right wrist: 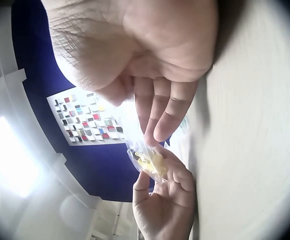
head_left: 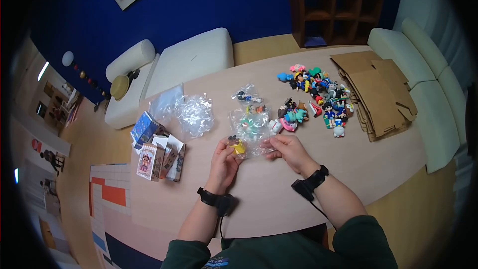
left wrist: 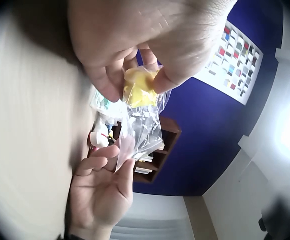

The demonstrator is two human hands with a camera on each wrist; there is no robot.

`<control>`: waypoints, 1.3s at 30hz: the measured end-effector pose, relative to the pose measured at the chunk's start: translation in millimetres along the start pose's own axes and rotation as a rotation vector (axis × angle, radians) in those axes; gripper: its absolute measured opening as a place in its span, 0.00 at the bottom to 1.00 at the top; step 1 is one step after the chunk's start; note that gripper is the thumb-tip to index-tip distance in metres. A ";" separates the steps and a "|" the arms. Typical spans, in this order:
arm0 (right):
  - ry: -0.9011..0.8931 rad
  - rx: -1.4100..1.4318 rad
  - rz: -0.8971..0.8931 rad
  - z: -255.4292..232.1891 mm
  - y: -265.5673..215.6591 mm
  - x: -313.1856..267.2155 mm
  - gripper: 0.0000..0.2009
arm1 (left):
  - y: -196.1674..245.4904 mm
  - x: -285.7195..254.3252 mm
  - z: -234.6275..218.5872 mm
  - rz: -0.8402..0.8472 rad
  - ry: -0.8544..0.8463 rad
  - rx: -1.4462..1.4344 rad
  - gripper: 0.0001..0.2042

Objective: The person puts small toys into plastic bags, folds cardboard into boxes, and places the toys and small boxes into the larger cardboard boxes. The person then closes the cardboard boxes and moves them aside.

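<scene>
A small yellow figure (head_left: 237, 146) with a dark top sits inside a clear plastic bag (left wrist: 144, 131). The left hand (head_left: 225, 165) pinches the figure through the plastic between thumb and fingers, as the left wrist view shows too. The right hand (head_left: 294, 153) pinches the other end of the bag, its thumb against the fingers; in the right wrist view the bag (right wrist: 134, 127) runs from these fingers to the left hand (right wrist: 164, 210). Just beyond the hands lie more bagged figures, one greenish (head_left: 250, 125) and one dark-haired (head_left: 249, 97).
Many loose figures (head_left: 318, 87) are heaped at the table's back right, beside flattened cardboard (head_left: 378, 94). Crumpled clear bags (head_left: 195, 114) lie at the left, with small printed boxes (head_left: 150, 161) nearer the left edge. White sofas (head_left: 191, 55) stand beyond the table (head_left: 269, 194).
</scene>
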State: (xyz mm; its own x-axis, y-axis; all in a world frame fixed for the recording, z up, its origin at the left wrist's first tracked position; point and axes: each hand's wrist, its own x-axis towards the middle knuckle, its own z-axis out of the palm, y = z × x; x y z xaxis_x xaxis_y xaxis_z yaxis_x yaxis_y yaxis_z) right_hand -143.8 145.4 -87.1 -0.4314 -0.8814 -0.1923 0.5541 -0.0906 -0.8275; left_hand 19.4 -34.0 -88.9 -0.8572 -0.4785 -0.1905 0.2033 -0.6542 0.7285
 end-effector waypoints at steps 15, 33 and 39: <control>0.051 0.070 -0.058 0.5 -0.6 0.0 0.05 | -2.5 -1.9 4.9 -0.028 -0.087 0.299 0.20; 0.042 -0.169 -0.093 3.5 -2.8 -1.4 0.15 | -2.2 -2.3 6.3 -0.021 -0.054 0.224 0.19; -0.062 -0.469 -0.219 1.6 0.0 -3.1 0.13 | -1.4 -3.9 10.5 0.037 -0.051 0.046 0.18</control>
State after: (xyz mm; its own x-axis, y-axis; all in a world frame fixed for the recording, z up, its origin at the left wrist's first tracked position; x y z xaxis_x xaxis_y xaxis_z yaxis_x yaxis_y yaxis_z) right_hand -141.3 147.4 -85.7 -0.4508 -0.8921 0.0313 0.0713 -0.0710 -0.9949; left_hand 17.5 -25.1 -82.2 -0.8727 -0.4707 -0.1298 0.2143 -0.6080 0.7645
